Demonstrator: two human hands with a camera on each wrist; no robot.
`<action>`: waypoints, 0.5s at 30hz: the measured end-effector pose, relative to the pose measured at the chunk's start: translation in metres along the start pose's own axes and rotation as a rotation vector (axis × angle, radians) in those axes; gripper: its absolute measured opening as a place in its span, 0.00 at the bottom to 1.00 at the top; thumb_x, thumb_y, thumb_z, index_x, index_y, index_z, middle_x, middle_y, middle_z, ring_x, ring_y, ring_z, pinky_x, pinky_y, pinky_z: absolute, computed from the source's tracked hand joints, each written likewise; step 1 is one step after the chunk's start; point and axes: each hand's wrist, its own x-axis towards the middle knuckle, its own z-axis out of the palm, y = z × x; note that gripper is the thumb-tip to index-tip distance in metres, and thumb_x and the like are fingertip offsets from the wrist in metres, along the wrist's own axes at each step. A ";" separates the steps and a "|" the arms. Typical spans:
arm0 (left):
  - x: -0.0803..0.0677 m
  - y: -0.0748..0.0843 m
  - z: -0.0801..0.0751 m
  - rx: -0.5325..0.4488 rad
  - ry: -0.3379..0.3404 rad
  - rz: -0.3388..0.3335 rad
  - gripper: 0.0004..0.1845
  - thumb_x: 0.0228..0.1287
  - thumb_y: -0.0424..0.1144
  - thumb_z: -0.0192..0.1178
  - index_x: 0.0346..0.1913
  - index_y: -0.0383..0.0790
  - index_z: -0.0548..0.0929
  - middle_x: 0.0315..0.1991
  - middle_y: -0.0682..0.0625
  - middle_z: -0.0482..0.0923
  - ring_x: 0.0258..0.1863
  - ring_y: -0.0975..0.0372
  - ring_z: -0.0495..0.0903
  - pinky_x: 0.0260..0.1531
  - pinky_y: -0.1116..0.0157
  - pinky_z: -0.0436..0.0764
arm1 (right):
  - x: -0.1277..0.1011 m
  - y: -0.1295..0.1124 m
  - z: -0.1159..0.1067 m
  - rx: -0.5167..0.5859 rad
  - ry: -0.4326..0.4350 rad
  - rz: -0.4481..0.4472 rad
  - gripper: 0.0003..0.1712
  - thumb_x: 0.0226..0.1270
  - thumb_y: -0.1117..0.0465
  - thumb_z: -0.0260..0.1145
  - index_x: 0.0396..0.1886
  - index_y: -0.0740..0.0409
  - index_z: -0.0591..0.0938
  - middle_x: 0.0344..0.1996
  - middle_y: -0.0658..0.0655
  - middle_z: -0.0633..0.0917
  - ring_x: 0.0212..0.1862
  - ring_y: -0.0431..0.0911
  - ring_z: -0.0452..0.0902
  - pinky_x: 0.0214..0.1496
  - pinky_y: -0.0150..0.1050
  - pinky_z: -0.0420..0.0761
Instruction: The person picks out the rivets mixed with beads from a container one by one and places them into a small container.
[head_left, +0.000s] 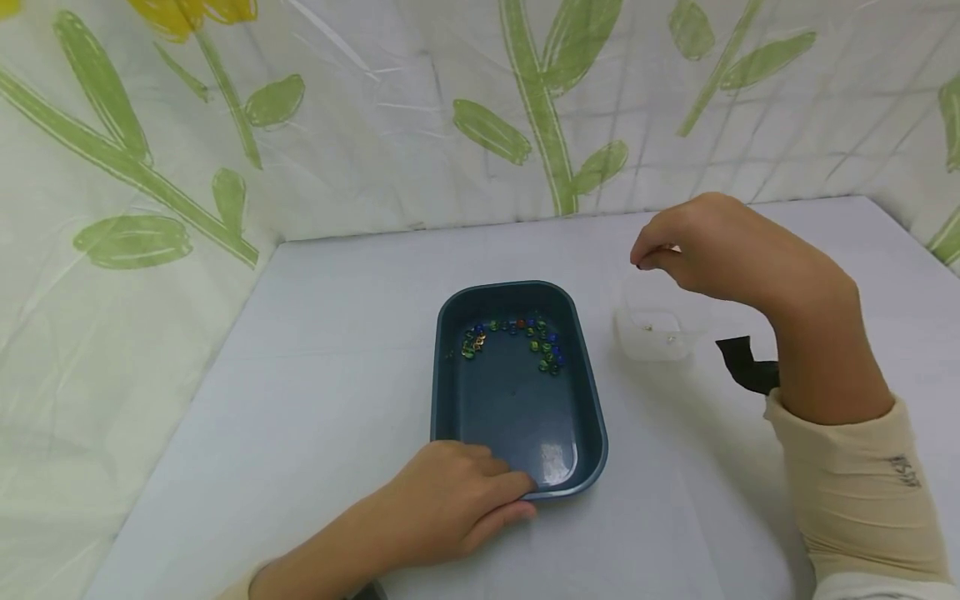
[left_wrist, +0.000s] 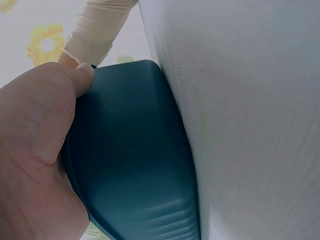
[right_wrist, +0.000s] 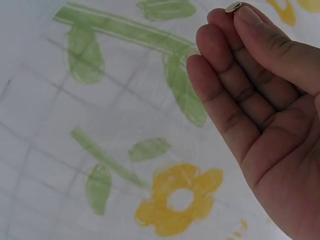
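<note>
My left hand (head_left: 457, 500) grips the near rim of a dark blue rectangular tray (head_left: 495, 417), fingers over the edge and thumb outside. Up close in the left wrist view, the thumb presses the outer wall of the tray (left_wrist: 135, 130). Inside it, green, blue and red glass beads (head_left: 546, 346) form an arch, with some gold-coloured pieces (head_left: 478, 342) at its left end. Raised above a small clear plastic container (head_left: 652, 348), my right hand (head_left: 727, 250) pinches a tiny round gold-coloured metal piece (right_wrist: 233, 7) between thumb and forefinger. A few tiny bits lie in that container.
Under everything is a white-covered table (head_left: 337, 333). Behind it hangs a white sheet (head_left: 360, 150) printed with green stems and yellow flowers. A black strap (head_left: 746, 365) shows by the right wrist.
</note>
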 end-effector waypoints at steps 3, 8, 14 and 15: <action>0.000 0.000 0.000 -0.002 -0.002 -0.001 0.14 0.79 0.52 0.49 0.37 0.51 0.80 0.22 0.63 0.72 0.21 0.72 0.65 0.22 0.76 0.61 | -0.003 0.005 -0.004 -0.023 0.017 0.007 0.11 0.66 0.73 0.66 0.42 0.57 0.89 0.41 0.55 0.88 0.45 0.51 0.83 0.48 0.52 0.79; 0.000 0.000 -0.001 0.002 0.016 0.011 0.14 0.79 0.51 0.50 0.37 0.51 0.80 0.21 0.63 0.71 0.21 0.72 0.65 0.22 0.76 0.62 | -0.009 0.013 -0.009 -0.061 0.054 0.032 0.11 0.65 0.73 0.67 0.42 0.58 0.89 0.41 0.56 0.88 0.46 0.52 0.83 0.48 0.52 0.78; 0.001 0.001 -0.001 0.000 0.020 0.011 0.13 0.79 0.51 0.50 0.37 0.51 0.80 0.22 0.63 0.72 0.21 0.72 0.65 0.22 0.76 0.61 | -0.012 0.021 -0.013 -0.078 0.061 0.067 0.11 0.65 0.73 0.67 0.43 0.59 0.89 0.42 0.58 0.88 0.46 0.54 0.82 0.47 0.54 0.78; 0.001 0.001 -0.001 -0.003 0.017 0.009 0.13 0.79 0.51 0.50 0.37 0.51 0.80 0.22 0.63 0.72 0.21 0.72 0.65 0.22 0.77 0.61 | -0.012 0.021 -0.013 -0.078 0.065 0.072 0.11 0.66 0.73 0.66 0.43 0.59 0.89 0.42 0.58 0.88 0.46 0.55 0.82 0.47 0.55 0.78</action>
